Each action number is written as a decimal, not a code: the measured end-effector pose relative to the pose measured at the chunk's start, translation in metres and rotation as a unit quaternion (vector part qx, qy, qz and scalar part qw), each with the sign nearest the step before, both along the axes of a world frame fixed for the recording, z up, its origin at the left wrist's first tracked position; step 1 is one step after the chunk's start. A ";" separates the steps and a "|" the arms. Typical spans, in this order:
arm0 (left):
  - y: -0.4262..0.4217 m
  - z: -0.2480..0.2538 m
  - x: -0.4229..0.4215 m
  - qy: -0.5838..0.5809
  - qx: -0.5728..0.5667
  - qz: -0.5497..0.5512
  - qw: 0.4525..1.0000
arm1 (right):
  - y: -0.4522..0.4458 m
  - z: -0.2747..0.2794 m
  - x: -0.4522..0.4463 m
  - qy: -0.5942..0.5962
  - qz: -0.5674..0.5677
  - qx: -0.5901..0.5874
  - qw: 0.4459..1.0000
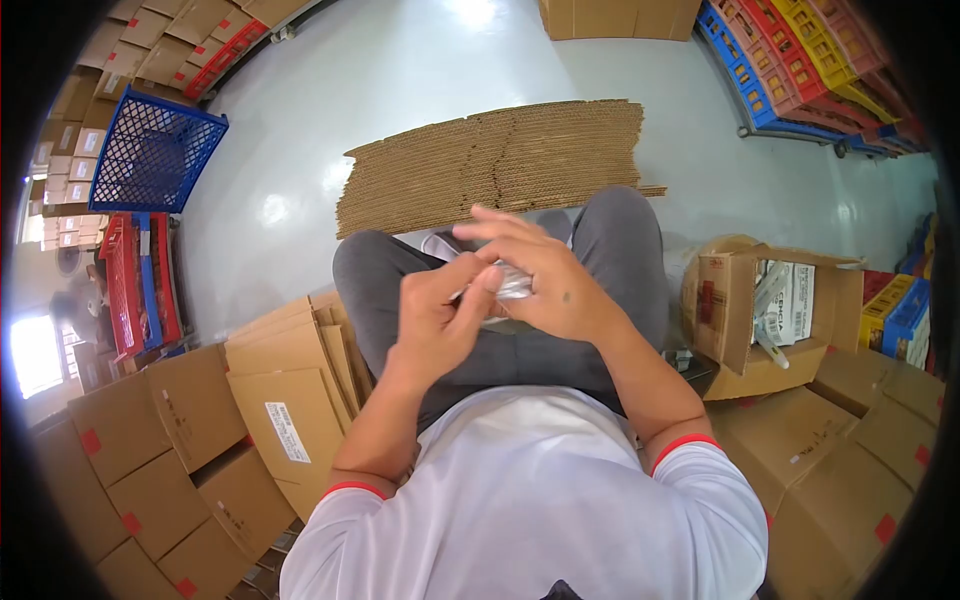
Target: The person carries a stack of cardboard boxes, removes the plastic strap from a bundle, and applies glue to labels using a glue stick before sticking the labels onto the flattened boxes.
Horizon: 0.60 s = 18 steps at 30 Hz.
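Both hands meet above my lap. My left hand has its fingers wrapped round one side of a small, shiny whitish item, perhaps clear plastic or tape. Over its other side curls my right hand, some fingers raised and slightly blurred. The fingers partly hide the item, so its shape is unclear. Beyond my knees, a long row of flattened cardboard lies on the floor.
An open carton with labels and plastic stands at the right. Flat cardboard sheets lean at the left. Closed boxes flank me. A blue crate and stacked coloured crates stand farther off.
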<state>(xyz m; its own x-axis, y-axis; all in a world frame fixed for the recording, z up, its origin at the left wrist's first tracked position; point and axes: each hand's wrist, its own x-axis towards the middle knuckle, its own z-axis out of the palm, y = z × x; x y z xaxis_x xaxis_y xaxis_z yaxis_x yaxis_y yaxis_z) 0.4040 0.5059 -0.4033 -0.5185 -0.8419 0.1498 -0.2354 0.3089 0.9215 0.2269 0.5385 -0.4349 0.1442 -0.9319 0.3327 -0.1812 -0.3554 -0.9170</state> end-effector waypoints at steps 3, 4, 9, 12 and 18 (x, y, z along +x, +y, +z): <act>-0.017 0.032 0.027 -0.059 0.016 0.033 0.998 | -0.003 -0.022 -0.021 -0.228 0.097 0.130 0.960; -0.027 0.033 0.044 -0.059 0.130 -0.021 0.990 | -0.001 -0.011 -0.026 -0.275 0.104 0.146 0.945; -0.039 0.015 0.061 0.062 0.278 -0.198 0.938 | 0.005 -0.017 -0.019 -0.438 0.147 0.186 0.867; -0.031 0.022 0.051 0.384 0.370 -0.042 0.845 | 0.002 -0.021 -0.017 0.005 0.039 0.016 0.999; -0.028 -0.007 0.032 0.257 0.156 0.099 0.949 | 0.016 0.017 -0.005 -0.027 -0.020 -0.012 0.999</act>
<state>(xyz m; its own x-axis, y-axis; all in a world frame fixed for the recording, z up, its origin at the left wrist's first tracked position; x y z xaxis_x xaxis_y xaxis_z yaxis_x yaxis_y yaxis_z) 0.4361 0.4778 -0.4108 -0.2721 -0.9600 0.0665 0.2441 -0.0020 0.9697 0.2221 0.5549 -0.4184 0.0874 -0.9281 0.3620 -0.1458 -0.3714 -0.9169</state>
